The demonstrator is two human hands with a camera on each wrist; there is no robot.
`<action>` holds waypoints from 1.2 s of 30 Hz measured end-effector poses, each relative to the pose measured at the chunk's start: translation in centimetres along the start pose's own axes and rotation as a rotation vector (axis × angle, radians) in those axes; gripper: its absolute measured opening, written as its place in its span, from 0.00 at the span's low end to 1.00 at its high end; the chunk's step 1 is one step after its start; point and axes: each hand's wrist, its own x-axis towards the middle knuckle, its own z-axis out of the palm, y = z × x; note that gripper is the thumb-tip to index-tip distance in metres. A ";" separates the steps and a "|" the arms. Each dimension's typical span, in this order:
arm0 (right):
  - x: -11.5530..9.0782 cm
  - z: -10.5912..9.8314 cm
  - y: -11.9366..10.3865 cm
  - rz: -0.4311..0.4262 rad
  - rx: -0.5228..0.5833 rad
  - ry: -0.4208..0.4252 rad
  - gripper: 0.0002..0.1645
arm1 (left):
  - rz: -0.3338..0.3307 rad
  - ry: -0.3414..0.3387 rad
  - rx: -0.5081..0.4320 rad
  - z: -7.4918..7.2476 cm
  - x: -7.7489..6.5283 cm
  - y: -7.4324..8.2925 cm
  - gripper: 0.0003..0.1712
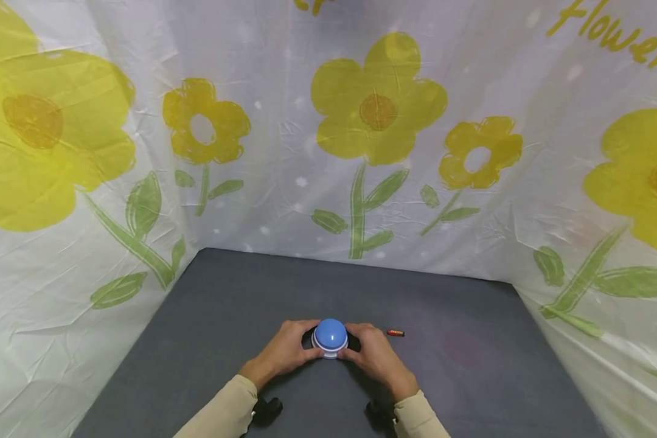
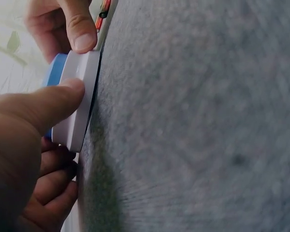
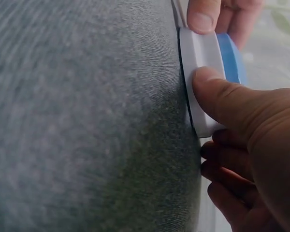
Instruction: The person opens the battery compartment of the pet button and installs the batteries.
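A round push button (image 1: 331,335) with a blue dome and a white base sits on the dark table, dome facing up. My left hand (image 1: 288,347) grips its left side, and my right hand (image 1: 373,351) grips the right side. In the left wrist view the left thumb presses the white base (image 2: 75,116), the other fingers curling round behind. The right wrist view has the right thumb on the same white base (image 3: 198,82). Just right of the right hand lies a small orange and black battery (image 1: 395,333).
The dark grey table (image 1: 285,280) is bordered at the back and both sides by a white curtain (image 1: 274,201) printed with yellow flowers. Black straps or mounts show beneath both wrists.
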 end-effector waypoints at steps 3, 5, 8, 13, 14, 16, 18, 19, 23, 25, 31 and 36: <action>-0.1 0.0 0.0 0.011 0.005 -0.003 0.30 | 0.054 0.031 0.008 0.4 -0.1 -0.7 0.36; -0.1 0.1 0.1 0.013 0.005 -0.005 0.31 | 0.073 0.045 0.021 0.6 -0.2 -0.8 0.36; 0.0 0.0 0.2 0.001 0.003 0.000 0.30 | 0.077 0.049 0.030 0.5 -0.1 -0.8 0.35; 0.0 -0.2 0.1 -0.026 0.036 0.031 0.32 | -0.021 0.034 -0.003 -0.3 0.0 0.3 0.35; 0.0 -0.3 0.1 -0.030 0.045 0.046 0.32 | -0.039 0.034 -0.008 -0.6 0.1 0.5 0.35; 0.0 -0.4 0.0 -0.040 0.062 0.084 0.34 | -0.085 0.035 -0.022 -1.3 0.3 1.3 0.36; 0.0 -0.6 -0.2 -0.048 0.082 0.125 0.35 | -0.088 0.046 -0.026 -1.9 0.5 1.8 0.36; 0.0 -0.7 -0.4 -0.050 0.087 0.144 0.36 | -0.085 0.053 -0.026 -2.2 0.6 2.0 0.36; 0.1 -1.4 -0.9 -0.051 0.107 0.198 0.37 | -0.075 0.095 -0.059 -3.1 0.9 2.8 0.36; 0.1 -1.9 -1.3 -0.054 0.113 0.214 0.38 | -0.082 0.119 -0.103 -3.5 1.0 3.1 0.36; 0.3 -3.5 -2.0 -0.100 0.095 0.245 0.40 | -0.140 0.188 -0.340 -4.1 1.1 3.8 0.33; 0.4 -4.3 -2.2 -0.114 0.058 0.294 0.36 | -0.157 0.283 -0.516 -3.9 1.3 4.5 0.29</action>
